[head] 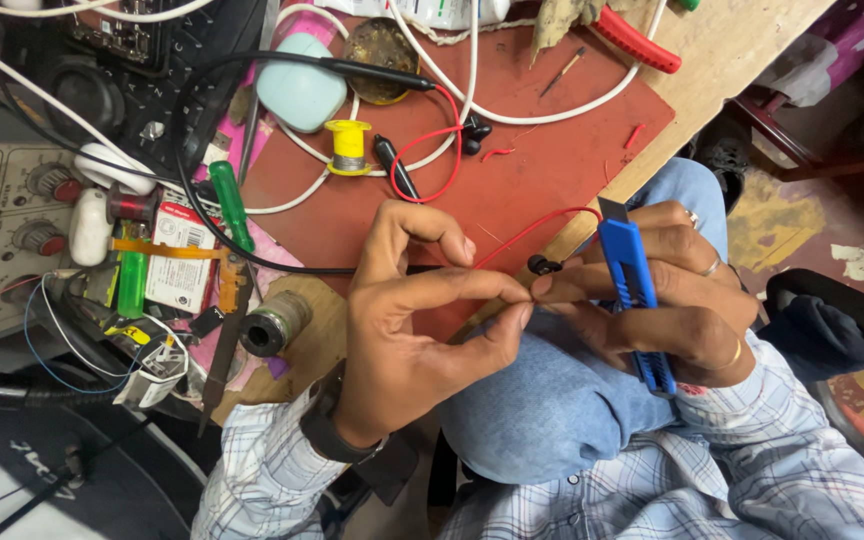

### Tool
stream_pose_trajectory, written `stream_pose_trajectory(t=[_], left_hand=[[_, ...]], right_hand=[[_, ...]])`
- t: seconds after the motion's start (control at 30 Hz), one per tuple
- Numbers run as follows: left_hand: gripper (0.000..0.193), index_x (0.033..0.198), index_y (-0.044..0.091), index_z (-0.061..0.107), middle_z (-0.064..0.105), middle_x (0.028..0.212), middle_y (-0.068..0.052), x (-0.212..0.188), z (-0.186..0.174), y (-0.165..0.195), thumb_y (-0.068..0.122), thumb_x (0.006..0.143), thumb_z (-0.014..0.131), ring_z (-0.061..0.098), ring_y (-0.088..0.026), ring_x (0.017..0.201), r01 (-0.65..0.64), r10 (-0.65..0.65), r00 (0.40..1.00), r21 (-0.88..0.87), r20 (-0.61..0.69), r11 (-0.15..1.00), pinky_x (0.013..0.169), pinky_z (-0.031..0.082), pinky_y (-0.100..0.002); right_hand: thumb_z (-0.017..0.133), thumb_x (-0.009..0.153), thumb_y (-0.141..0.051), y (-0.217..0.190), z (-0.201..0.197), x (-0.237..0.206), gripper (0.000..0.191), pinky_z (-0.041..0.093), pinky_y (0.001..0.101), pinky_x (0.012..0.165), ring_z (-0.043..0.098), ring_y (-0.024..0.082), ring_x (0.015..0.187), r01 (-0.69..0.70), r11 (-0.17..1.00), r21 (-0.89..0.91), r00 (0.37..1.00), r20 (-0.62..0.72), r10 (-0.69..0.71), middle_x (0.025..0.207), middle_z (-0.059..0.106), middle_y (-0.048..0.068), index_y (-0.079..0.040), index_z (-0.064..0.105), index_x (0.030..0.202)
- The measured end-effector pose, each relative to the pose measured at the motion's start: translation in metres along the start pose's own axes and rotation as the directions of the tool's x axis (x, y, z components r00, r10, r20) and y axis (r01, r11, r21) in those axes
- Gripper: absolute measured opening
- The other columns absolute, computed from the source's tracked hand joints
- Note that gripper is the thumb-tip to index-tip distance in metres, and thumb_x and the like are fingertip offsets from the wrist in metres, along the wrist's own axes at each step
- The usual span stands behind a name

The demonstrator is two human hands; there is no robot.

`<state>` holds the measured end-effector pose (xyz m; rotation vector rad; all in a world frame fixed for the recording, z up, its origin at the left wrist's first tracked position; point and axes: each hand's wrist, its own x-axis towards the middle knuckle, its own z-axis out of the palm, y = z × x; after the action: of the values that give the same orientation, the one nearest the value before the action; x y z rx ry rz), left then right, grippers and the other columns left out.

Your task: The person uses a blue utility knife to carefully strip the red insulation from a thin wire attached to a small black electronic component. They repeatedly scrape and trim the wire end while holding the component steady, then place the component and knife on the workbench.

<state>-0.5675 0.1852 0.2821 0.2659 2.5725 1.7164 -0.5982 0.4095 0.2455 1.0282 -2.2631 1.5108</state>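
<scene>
Cluttered red mat [542, 160], left hand [417, 330] fingers pinching red wire [527, 233], right hand [677, 300] gripping blue cutter [632, 285]

Wore a long-sleeved shirt in pale blue-and-white check, cuffs reaching both wrists. Had a dark watch [330, 432] strapped round the left wrist. Showed a silver ring [712, 266] on one finger of the right hand [667, 300], a gold band [735, 353] on another. Wore faded blue jeans [552, 400] over the knee.

left hand [402, 310]: fingertips pinched | right hand [667, 300]: fingers curled shut; fingertips meeting left's
</scene>
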Motion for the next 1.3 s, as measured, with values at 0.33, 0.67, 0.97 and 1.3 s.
stream_pose_trajectory(t=[0.33,0.67,0.97,1.3], left_hand=[[0.024,0.095,0.013,0.079,0.048,0.109,-0.001,0.001,-0.001,0.001,0.008,0.074,0.088,0.056,-0.011,0.097,0.027,-0.027,1.000,0.004,0.014,1.000,0.089,0.048,-0.024],[0.027,0.099,0.008,0.078,0.049,0.111,-0.002,-0.002,0.006,-0.006,0.001,0.074,0.087,0.056,-0.008,0.092,-0.029,0.031,0.997,0.026,-0.066,0.999,0.084,0.051,-0.021],[0.033,0.106,0.006,0.075,0.048,0.114,-0.004,-0.005,0.014,-0.009,-0.002,0.076,0.086,0.058,-0.009,0.091,-0.088,0.096,0.988,0.068,-0.117,0.994,0.082,0.054,-0.021],[0.028,0.099,0.006,0.074,0.048,0.113,-0.004,-0.002,0.012,-0.007,-0.002,0.075,0.085,0.059,-0.010,0.091,-0.086,0.108,0.981,0.135,-0.163,0.987,0.080,0.054,-0.021]], right_hand=[[0.090,0.078,0.002,0.002,0.007,0.003,0.040,0.054,0.0369,0.079,0.066,0.023,0.098,0.100,0.995,0.006,0.993,-0.056,-0.100,0.100,0.074,0.004,-0.014,0.054,0.084],[0.084,0.081,0.001,0.013,0.009,-0.005,0.039,0.054,0.0419,0.091,0.063,0.028,0.107,0.123,0.989,0.083,0.989,0.067,-0.129,0.110,0.070,0.009,-0.016,0.052,0.095],[0.069,0.086,-0.020,0.018,0.010,-0.012,0.021,0.050,0.0430,0.096,0.059,0.027,0.108,0.104,0.989,0.100,0.988,0.103,-0.115,0.111,0.070,0.011,-0.015,0.051,0.096],[0.076,0.083,-0.014,0.018,0.010,-0.012,0.028,0.050,0.0403,0.093,0.059,0.024,0.105,0.057,0.982,0.179,0.992,0.100,-0.076,0.109,0.068,0.008,-0.016,0.051,0.096]])
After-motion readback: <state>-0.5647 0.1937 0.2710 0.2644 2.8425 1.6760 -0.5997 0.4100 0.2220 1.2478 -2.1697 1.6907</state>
